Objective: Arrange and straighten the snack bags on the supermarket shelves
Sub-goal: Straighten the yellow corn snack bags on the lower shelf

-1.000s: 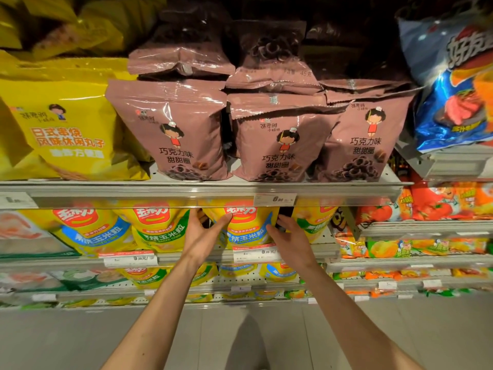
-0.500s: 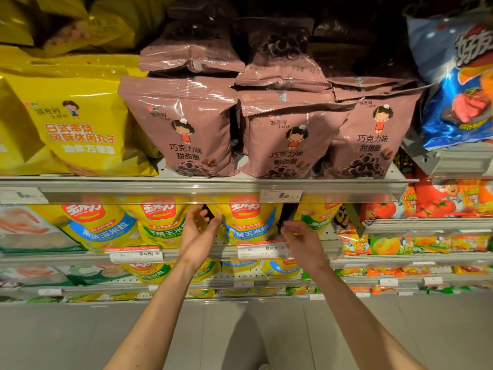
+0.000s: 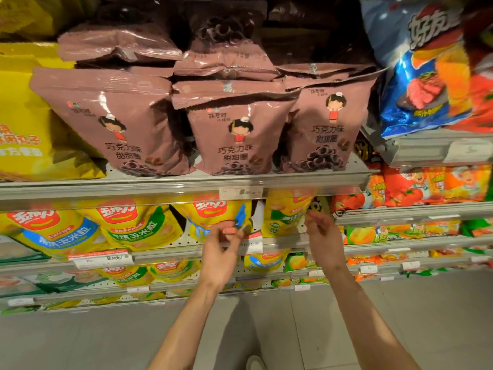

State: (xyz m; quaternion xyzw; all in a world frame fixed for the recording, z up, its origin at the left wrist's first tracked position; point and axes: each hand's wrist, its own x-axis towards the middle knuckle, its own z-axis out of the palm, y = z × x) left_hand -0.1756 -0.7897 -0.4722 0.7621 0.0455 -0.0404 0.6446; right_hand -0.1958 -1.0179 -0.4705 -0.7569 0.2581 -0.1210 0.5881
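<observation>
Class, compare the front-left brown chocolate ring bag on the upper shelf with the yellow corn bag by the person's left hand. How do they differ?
The brown chocolate ring bag is brown with a cartoon child; the yellow corn bag is yellow with a red logo. The brown bag sits on the upper shelf, untouched; the yellow bag sits one shelf lower, at the left hand. The brown bag shows fully; the yellow bag's top is hidden behind the shelf. Both stand facing outward.

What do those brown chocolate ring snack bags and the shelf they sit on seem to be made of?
The brown chocolate ring bags look like thin plastic film with a glossy finish: light glints off their creased fronts, and the top seals are crimped and zigzag-cut. The shelf looks like grey painted metal, smooth and matte; the clear strip along its front edge, holding the price tag, seems to be plastic.
</observation>
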